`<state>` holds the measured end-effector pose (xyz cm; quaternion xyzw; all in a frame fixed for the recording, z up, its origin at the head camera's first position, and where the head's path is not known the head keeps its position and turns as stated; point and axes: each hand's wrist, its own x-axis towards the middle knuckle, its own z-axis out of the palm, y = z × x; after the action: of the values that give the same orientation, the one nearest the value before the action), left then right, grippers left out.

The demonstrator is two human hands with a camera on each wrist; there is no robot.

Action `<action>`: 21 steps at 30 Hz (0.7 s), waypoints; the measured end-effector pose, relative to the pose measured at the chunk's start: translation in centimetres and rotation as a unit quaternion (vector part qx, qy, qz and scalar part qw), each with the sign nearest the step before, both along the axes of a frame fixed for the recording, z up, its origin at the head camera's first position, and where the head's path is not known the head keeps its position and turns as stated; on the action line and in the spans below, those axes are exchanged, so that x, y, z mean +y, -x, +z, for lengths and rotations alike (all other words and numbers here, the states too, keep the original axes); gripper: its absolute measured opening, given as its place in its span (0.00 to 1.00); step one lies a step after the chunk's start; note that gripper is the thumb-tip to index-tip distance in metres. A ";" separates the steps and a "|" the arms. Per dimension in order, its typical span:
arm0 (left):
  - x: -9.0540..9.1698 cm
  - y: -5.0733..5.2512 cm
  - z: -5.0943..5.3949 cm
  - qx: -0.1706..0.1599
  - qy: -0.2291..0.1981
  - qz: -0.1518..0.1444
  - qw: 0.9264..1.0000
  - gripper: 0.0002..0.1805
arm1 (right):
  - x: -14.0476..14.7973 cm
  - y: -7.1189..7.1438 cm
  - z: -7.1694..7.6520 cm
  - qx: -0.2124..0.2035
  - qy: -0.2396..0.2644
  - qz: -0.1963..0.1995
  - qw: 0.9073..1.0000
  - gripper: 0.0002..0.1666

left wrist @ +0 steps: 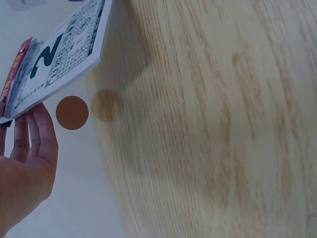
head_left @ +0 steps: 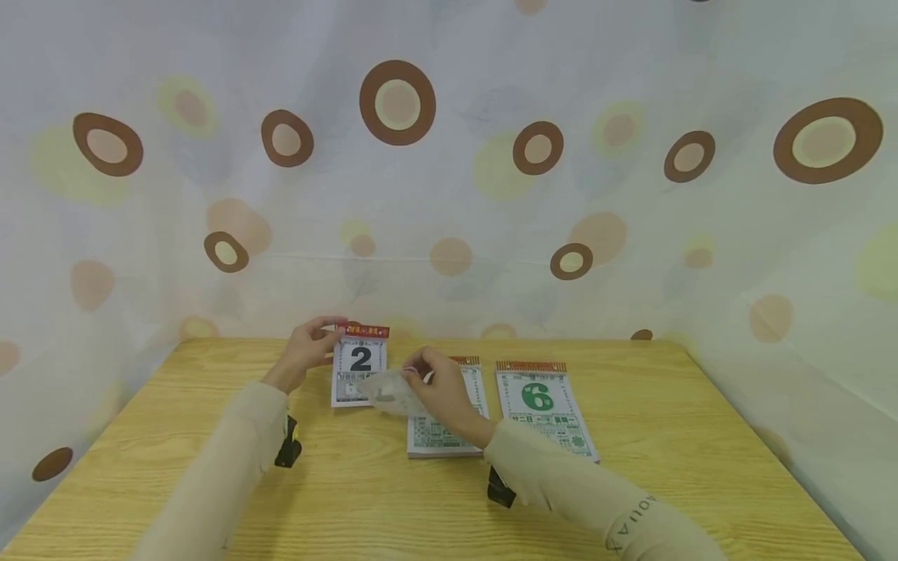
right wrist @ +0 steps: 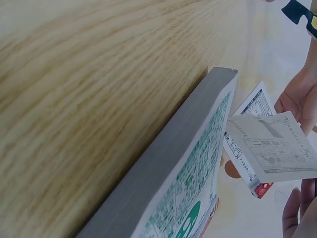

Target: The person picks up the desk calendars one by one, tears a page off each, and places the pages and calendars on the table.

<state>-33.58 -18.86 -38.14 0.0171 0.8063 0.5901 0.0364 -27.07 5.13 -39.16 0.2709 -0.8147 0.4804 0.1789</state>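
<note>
At the table's back left, my left hand point(head_left: 307, 348) grips the upper left corner of a small tear-off calendar point(head_left: 359, 360) with a red header and a black 2. In the left wrist view its fingers point(left wrist: 43, 131) lie behind this calendar, which tilts above the table. My right hand point(head_left: 443, 389) pinches a thin, loose-looking calendar sheet point(head_left: 387, 394) in front of it. The right wrist view has this sheet point(right wrist: 275, 148) overlapping the black-printed calendar; whether they still join is unclear. Under my right hand lies a green-printed tear-off calendar point(head_left: 438, 446), partly hidden.
Right of the middle calendar lies another tear-off calendar point(head_left: 540, 405) with a green 6, its lower edge near my right sleeve point(head_left: 561, 467). The wooden table point(head_left: 351, 506) ends at the back against a curtain point(head_left: 449, 202) with brown circles.
</note>
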 end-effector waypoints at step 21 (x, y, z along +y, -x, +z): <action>0.5 -0.2 -1.6 0.018 0.004 -0.001 1.000 0.31 | -0.8 -1.8 -0.3 -0.061 -0.042 0.086 0.993 0.04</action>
<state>-33.37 -18.34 -39.77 0.0290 0.8093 0.5862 0.0224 -25.28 4.29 -39.49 0.3178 -0.8174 0.4747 0.0749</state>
